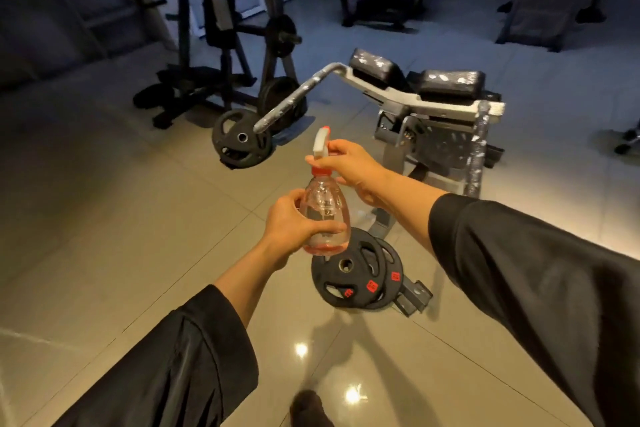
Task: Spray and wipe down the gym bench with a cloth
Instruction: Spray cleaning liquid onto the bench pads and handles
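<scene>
We've got the spray bottle (325,215) upright btw both hands: left hand (294,224) wraps the clear body, right hand (356,173) grips the neck at the white trigger head (320,146), nozzle facing away. The gym bench (429,90) lies ahead and to the right, well apart, its two black pads (450,81) running left-right across our view; right hand is nearer. Weight plates (356,276) on the floor (104,218) sit just below the bottle, btw us and the frame, so likely we step round them. No cloth in view.

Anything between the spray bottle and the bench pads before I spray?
Nothing visible. The spray bottle, gripped by left hand and right hand, has open air toward the bench pads; weight plates lie below.
</scene>
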### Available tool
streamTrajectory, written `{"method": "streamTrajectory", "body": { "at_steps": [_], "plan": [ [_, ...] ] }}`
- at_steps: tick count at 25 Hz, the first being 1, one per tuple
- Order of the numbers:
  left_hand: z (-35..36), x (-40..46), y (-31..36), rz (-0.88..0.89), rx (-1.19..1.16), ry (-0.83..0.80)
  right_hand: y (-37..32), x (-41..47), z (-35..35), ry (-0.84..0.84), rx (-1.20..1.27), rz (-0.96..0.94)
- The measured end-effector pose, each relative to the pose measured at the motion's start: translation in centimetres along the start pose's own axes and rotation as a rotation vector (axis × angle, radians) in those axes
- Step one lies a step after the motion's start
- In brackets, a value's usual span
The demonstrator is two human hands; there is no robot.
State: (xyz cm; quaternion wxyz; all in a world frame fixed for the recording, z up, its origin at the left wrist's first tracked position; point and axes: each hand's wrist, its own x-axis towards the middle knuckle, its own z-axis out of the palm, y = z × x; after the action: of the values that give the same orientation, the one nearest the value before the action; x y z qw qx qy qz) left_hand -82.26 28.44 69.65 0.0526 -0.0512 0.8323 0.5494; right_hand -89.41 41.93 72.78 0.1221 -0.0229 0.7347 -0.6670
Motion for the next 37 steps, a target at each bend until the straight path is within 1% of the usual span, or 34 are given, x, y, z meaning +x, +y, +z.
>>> {"method": "streamTrajectory", "body": {
  "at_steps": [6,9,13,15,19,25,27,31,35,37],
  "plan": [
    [-8.9,5.3,-5.1,-0.072,0.009,0.061,0.4,9.0,9.0,-0.135,-0.058,0.066],
    [-12.4,7.9,-7.1,-0.106,0.022,0.072,0.5,12.5,12.5,-0.144,-0.045,0.086],
    [-15.3,11.2,-8.8,-0.123,0.064,0.011,1.1,15.5,14.8,-0.123,-0.036,0.092],
    [-15.5,12.2,-9.2,-0.131,0.053,-0.011,1.3,16.7,14.9,-0.108,-0.039,0.1],
    [-15.6,13.9,-9.1,-0.135,0.038,-0.035,1.0,18.3,14.2,-0.153,-0.079,0.136],
    [-15.1,16.7,-8.0,-0.13,0.08,-0.059,0.7,20.1,12.8,-0.096,-0.064,0.11],
    [-14.5,17.8,-7.1,-0.109,0.109,-0.076,0.3,20.9,11.6,-0.082,-0.069,0.092],
    [-12.9,20.3,-4.7,-0.098,0.084,-0.081,-0.8,22.7,8.5,-0.086,-0.034,0.069],
    [-11.1,22.2,-3.2,-0.082,0.119,-0.129,-1.1,23.7,5.6,-0.075,-0.035,0.076],
    [-10.1,23.0,-2.7,-0.083,0.105,-0.118,-1.2,24.3,4.7,-0.073,-0.02,0.067]
  ]
}}
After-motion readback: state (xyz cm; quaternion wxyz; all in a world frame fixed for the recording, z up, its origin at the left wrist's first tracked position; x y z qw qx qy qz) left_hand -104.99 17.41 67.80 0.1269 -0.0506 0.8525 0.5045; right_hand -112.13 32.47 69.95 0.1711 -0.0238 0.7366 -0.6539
